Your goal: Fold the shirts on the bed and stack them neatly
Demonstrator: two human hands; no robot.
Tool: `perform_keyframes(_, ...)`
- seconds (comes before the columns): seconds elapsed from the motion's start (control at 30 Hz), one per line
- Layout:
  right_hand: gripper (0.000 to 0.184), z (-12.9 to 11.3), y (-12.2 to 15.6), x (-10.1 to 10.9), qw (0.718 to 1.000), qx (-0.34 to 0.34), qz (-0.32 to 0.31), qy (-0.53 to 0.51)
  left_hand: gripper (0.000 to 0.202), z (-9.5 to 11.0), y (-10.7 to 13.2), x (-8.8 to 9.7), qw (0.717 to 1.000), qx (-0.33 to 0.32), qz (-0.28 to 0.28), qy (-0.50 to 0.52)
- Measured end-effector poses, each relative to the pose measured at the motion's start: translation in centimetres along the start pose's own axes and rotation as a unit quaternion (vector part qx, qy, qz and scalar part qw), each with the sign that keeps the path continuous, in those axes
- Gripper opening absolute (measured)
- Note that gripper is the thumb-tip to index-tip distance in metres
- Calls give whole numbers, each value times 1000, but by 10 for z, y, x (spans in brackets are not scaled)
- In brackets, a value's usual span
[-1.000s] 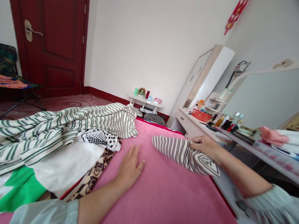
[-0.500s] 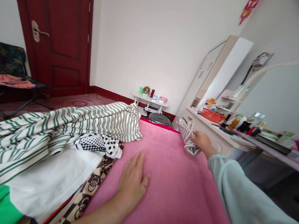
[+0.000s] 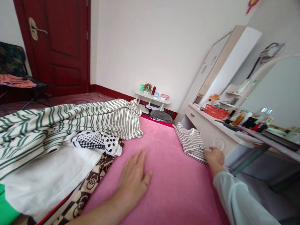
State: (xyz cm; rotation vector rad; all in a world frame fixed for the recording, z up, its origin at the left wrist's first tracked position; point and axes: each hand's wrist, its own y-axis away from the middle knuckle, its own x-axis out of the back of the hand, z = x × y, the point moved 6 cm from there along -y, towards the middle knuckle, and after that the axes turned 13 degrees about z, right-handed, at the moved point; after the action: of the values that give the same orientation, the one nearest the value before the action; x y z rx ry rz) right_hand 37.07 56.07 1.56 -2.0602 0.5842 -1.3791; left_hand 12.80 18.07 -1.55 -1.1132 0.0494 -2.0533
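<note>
My left hand (image 3: 135, 173) lies flat on the pink bedspread (image 3: 168, 191), fingers stretched forward and thumb out to the side. On the bed's right edge is a folded shirt with brown and white stripes (image 3: 191, 144), its collar facing the dresser. My right hand (image 3: 215, 158) is closed at the shirt's near right corner, fingertips against the cloth. To the left of my left hand lie a green-and-white striped cloth (image 3: 95, 120), a black-and-white dotted cloth (image 3: 91, 141) and a white garment (image 3: 51, 180) with a green part.
Beside the bed on the right stands a white dresser (image 3: 205, 126) with a red basket (image 3: 216, 112), bottles and a mirror (image 3: 283, 90). A low white shelf (image 3: 149, 96) is by the far wall. A folding chair (image 3: 6, 62) stands left, near the red door (image 3: 57, 47).
The striped shirt, bunched in my right hand before, now lies flatter on the bed edge. My right hand has moved right and nearer to me. My left hand has stayed in place.
</note>
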Motion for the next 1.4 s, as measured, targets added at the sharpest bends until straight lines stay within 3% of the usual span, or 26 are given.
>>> perform_keyframes(0.1, 41, -20, 7, 3, 998, 52, -26, 14, 67, 0, 0, -1, 1000, -1, 2, -4)
perform_keyframes(0.27, 41, -94, 29, -12, 968, 193, -133, -85, 66, -2, 0, -2, 1000, -7, 12, 7)
perform_keyframes(0.33, 41, -124, 42, -14, 941, 264, -159, -138, 66, -2, 0, -2, 1000, -8, 13, 11)
perform_keyframes(0.4, 41, -146, 57, -10, 914, 324, -166, -181, 66, -3, 0, -2, 1000, -6, 8, 11)
perform_keyframes(0.47, 46, -154, 67, -7, 909, 341, -151, -186, 66, -2, 0, -2, 1000, -4, 3, 8)
perform_keyframes(0.57, 53, -148, 75, -16, 927, 301, -192, -118, 67, -1, 0, -1, 1000, -3, 0, 6)
perform_keyframes(0.67, 57, -140, 77, -27, 902, 282, -311, -104, 67, 0, 0, 1, 1000, -1, -5, 7)
perform_keyframes(0.73, 57, -135, 68, -23, 885, 282, -335, -159, 67, 0, 0, 2, 1000, 3, -8, 8)
perform_keyframes(0.87, 44, -103, 43, -3, 892, 268, -266, -247, 68, 0, 1, 2, 1000, 7, -20, 8)
perform_keyframes(1.07, 56, -55, 59, 4, 900, 344, -203, -175, 68, 0, 2, -2, 1000, 5, -23, 21)
perform_keyframes(1.17, 52, -52, 62, 5, 901, 368, -180, -141, 68, 0, 3, -1, 1000, 2, -18, 19)
perform_keyframes(1.27, 47, -52, 52, 8, 894, 383, -194, -130, 67, 0, 4, -1, 1000, 3, -21, 17)
perform_keyframes(1.4, 32, -58, 30, 14, 917, 332, -214, -61, 67, 1, 4, 0, 999, 4, -27, 21)
